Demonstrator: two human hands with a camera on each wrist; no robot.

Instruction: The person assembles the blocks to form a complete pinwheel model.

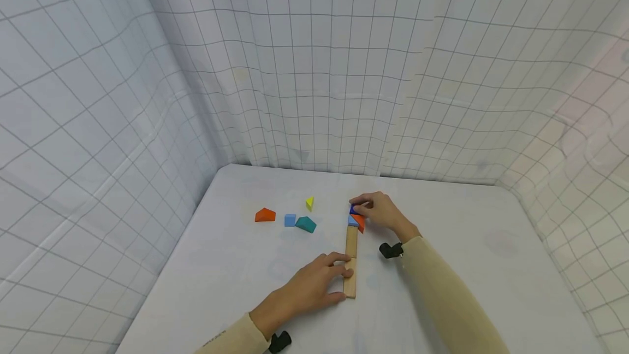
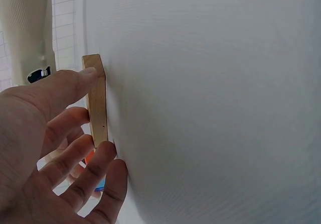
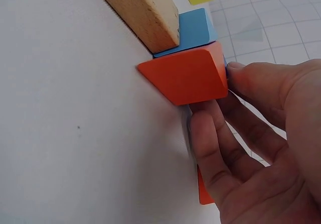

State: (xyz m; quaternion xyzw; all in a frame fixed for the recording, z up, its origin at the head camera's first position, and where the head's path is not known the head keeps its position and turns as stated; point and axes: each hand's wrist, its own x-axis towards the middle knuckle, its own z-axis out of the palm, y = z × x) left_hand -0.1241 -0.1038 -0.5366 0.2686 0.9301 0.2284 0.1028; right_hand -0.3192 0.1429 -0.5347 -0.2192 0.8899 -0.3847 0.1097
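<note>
Two wooden blocks lie end to end in a line, the near block [image 1: 349, 285] and the far block [image 1: 351, 242]. My left hand [image 1: 314, 283] rests against them from the left, fingertips and thumb touching the wood without curling round it. At the line's far end sits a light blue block [image 1: 352, 221], with an orange block [image 3: 185, 76] against its right side. Just beyond, my right hand [image 1: 380, 211] pinches a dark blue block [image 1: 352, 210] between thumb and fingers. In the right wrist view the orange block and the fingers hide most of that dark blue block.
Left of the line lie a teal block [image 1: 306, 224], a small blue block [image 1: 290, 220], an orange block [image 1: 265, 215] and a yellow triangular block [image 1: 309, 203]. White gridded cloth [image 1: 319, 70] hangs behind and beside the white table [image 1: 221, 272].
</note>
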